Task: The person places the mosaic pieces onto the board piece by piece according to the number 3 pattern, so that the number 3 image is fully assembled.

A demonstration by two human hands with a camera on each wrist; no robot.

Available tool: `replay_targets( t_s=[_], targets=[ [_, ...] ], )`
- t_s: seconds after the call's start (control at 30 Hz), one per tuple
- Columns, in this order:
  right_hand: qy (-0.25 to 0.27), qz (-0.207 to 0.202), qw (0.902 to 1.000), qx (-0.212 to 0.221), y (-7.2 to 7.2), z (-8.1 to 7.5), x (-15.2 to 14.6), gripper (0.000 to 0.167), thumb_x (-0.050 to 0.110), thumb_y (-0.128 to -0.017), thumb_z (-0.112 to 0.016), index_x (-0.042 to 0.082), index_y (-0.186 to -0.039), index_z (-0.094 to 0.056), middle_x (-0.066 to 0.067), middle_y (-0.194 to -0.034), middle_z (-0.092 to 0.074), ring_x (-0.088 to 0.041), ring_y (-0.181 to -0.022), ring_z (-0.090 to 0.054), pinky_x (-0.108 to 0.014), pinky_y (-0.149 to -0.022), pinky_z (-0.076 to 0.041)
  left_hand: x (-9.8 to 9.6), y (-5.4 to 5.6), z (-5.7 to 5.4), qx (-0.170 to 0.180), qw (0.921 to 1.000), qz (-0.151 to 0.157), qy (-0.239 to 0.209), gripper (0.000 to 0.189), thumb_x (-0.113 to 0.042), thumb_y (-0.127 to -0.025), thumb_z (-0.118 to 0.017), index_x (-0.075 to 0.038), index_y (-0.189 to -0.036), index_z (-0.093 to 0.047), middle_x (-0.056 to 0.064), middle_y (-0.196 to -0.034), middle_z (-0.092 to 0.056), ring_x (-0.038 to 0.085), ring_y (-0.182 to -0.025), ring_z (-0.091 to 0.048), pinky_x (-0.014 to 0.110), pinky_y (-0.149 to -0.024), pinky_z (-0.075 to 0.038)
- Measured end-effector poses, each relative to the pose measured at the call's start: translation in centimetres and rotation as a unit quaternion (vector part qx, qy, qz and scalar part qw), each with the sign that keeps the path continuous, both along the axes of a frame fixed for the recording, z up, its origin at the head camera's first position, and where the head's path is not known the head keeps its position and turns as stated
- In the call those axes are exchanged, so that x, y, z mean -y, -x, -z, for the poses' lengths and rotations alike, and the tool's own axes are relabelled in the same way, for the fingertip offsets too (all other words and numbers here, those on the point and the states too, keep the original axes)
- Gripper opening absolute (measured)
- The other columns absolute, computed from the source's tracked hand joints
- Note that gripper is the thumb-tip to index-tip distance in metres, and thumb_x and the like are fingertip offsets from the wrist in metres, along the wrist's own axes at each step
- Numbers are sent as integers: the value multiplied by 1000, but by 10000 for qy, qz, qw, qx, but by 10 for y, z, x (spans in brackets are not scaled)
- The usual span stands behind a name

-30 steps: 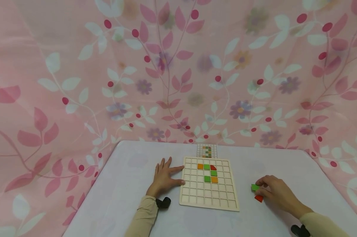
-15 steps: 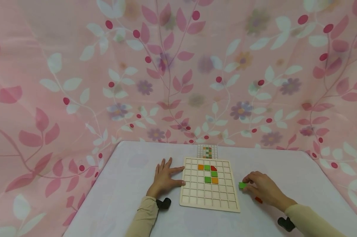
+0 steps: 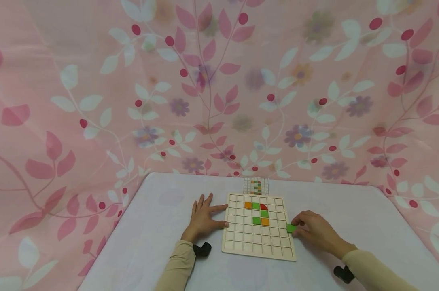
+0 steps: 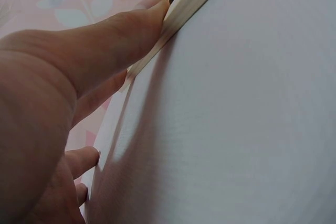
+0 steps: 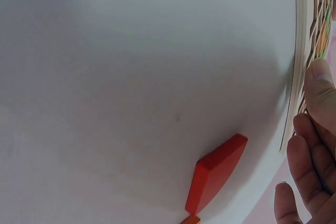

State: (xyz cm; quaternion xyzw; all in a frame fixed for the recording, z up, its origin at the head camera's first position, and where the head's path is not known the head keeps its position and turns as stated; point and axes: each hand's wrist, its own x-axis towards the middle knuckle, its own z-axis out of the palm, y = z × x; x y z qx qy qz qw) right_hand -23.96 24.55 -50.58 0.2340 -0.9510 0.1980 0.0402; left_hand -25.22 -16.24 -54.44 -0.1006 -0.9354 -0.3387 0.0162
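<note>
A pale wooden grid board (image 3: 237, 245) lies on the table, with orange, green and red tiles set in several of its upper cells. At its left edge rests my left hand (image 3: 202, 218), fingers spread, thumb and index fingertip against the rim; the left wrist view shows the thumb (image 4: 121, 40) on the board's side. My right hand (image 3: 318, 231) pinches a green square tile (image 3: 291, 228) between thumb and fingertips, over the board's right edge. In the right wrist view the tile is hidden behind the hand.
Behind the board is a small printed grid card (image 3: 256, 186) with a coloured pattern. A red curved-sided piece (image 5: 216, 174) lies on the table under the right wrist, beside an orange piece (image 5: 192, 220). A floral cloth (image 3: 219, 89) hangs behind the table.
My right hand has picked up the green tile from beside the red piece and carried it left to the board's right edge. The left hand has stayed at the board's left edge.
</note>
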Motion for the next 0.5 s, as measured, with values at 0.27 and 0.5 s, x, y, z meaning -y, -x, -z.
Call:
replay_targets(
  t_s=[0.27, 0.5],
  targets=[
    [237, -93, 9994, 221, 1, 1, 15, 25, 31, -82, -92, 25, -99, -74, 17, -96, -67, -8, -95, -59, -31, -85, -57, 0, 0, -1, 45, 10000, -18, -50, 69, -54, -79, -90, -31, -141, -71, 19, -175, -26, 48, -164, -6, 69, -130, -1],
    [306, -280, 9986, 332, 3, 4, 28, 26, 34, -83, -90, 24, -101, -73, 16, -98, -67, -6, -94, -59, -29, -84, -57, 0, -2, -4, 141, 9999, -18, -33, 69, -54, -80, -89, -33, -143, -69, 17, -176, -24, 46, -165, -3, 67, -131, 1]
  ],
)
